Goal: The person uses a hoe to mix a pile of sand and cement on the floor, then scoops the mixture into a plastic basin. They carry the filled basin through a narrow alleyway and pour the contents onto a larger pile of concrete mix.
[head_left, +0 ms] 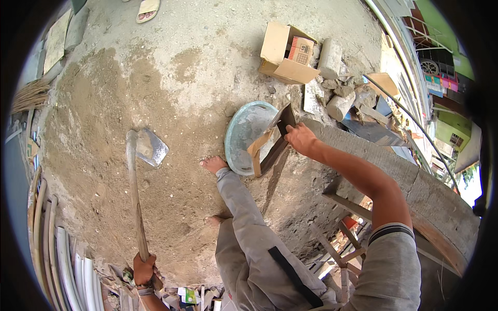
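Observation:
At the lower left, my left hand is closed round the wooden handle of a hoe. The hoe's broad metal blade, with pale dirt on it, rests on the sandy ground. My right hand grips the edge of a brown box-shaped frame, which stands tilted over the right side of a round, pale blue-green basin. Whether the frame is wood or cardboard, and what its bottom is like, I cannot tell. The basin sits on the ground, its inside smeared grey.
My bare foot is beside the basin. An open cardboard box with a package inside stands beyond, near broken concrete. A long concrete beam runs along the right. Pipes and poles lie at the lower left, a twig broom above them.

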Available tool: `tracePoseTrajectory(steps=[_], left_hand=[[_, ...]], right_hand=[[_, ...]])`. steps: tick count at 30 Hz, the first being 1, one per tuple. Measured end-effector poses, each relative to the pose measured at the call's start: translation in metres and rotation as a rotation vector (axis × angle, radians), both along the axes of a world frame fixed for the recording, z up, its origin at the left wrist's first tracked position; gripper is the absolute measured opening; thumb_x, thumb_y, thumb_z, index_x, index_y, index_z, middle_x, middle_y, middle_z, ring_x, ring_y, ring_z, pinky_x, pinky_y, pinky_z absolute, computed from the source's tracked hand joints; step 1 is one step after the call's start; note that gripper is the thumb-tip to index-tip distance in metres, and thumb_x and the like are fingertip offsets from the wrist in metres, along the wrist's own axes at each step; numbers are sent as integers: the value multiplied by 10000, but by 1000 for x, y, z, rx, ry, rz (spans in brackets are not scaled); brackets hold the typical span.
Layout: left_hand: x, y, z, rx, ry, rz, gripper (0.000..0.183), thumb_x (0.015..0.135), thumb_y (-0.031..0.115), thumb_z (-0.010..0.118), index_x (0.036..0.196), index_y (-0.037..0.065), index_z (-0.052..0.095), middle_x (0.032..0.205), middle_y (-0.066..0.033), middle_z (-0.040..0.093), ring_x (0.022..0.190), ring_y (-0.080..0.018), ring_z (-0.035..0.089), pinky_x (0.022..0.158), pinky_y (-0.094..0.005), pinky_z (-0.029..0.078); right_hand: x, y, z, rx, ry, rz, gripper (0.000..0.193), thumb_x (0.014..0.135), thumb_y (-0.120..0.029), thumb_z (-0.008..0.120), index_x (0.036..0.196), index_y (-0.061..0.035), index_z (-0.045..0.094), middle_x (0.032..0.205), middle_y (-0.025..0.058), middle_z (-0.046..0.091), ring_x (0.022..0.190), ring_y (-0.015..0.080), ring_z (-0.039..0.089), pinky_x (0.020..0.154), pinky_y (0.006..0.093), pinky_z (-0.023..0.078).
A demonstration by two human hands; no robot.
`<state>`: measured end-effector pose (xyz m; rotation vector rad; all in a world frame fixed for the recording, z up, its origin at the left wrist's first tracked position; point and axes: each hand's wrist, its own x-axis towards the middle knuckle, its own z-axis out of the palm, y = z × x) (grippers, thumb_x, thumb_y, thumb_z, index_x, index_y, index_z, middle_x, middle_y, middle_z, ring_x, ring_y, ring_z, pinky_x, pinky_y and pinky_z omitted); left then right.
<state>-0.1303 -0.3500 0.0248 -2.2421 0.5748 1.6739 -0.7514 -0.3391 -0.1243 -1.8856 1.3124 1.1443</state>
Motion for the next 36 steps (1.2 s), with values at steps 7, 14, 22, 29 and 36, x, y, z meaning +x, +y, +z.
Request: tracePoseTrajectory(steps=[7,14,22,29,36], left_hand=[[-5,8,-3,-21,32,-22,176,841,109,618,843,10,472,555,-48,480,386,-145,487,343,-308,420],[-16,16,-3,-74,33,-39,218,858,153,634,840,1,479,555,-48,487,395,-141,489,359,-306,423],[-37,24,7,-114,-44,-41,277,856,204,655,852,-20,492,546,-86,498,396,-170,514,378,-329,415],[-44,51,2,-233,-215,-207,403,822,264,685,943,-72,499,774,-281,601,715,-444,608,617,-475,463],[-27,119,-21,-222,-32,42,413,837,214,667,999,-100,451,743,-301,591,784,-476,606,669,-503,469]], right_hand=[[-168,11,170,-521,-3,-275,227,777,-53,590,987,-96,666,1016,115,577,1003,312,570,890,406,467],[-206,29,164,69,1108,-459,259,870,-151,578,1091,-64,679,1111,141,670,894,328,688,719,501,523],[47,21,-67,-190,-164,-651,379,830,-330,637,1066,-33,636,923,235,681,934,377,657,819,458,510],[204,21,-294,-79,-46,-1559,902,747,-594,698,1147,192,506,1168,274,595,1029,392,612,812,413,536],[131,35,-313,-461,-22,-1248,481,724,-231,688,1056,108,610,1042,285,649,955,395,653,813,431,525]])
